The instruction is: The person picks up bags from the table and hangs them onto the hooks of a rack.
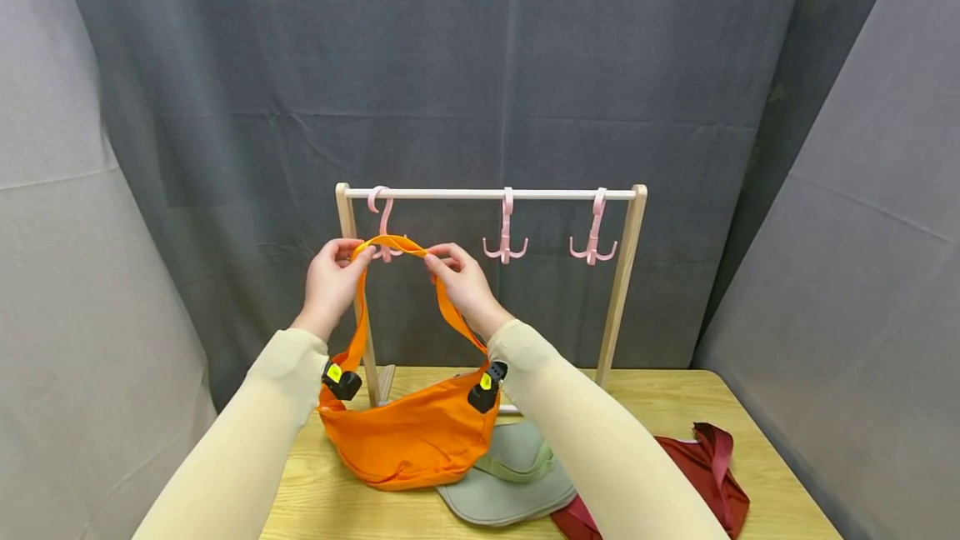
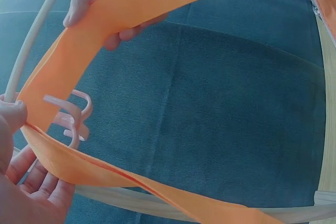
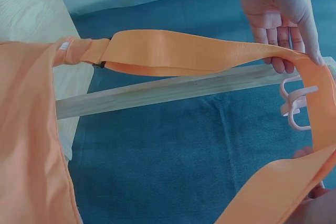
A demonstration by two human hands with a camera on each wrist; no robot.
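Note:
An orange shoulder bag hangs by its strap between my two hands, in front of the rack's left end. My left hand pinches the strap's left side between thumb and fingers. The right hand pinches the strap's right side, so a short arch spans between them. Just behind that arch is a pink hook hanger, its prongs partly covered by the strap. Both wrist views show the prongs close to the strap; whether they touch, I cannot tell.
Two more pink hook hangers, one mid-bar and one at right, hang from the rack's white bar. A grey-green bag and a dark red bag lie on the wooden table. Grey curtains enclose the sides.

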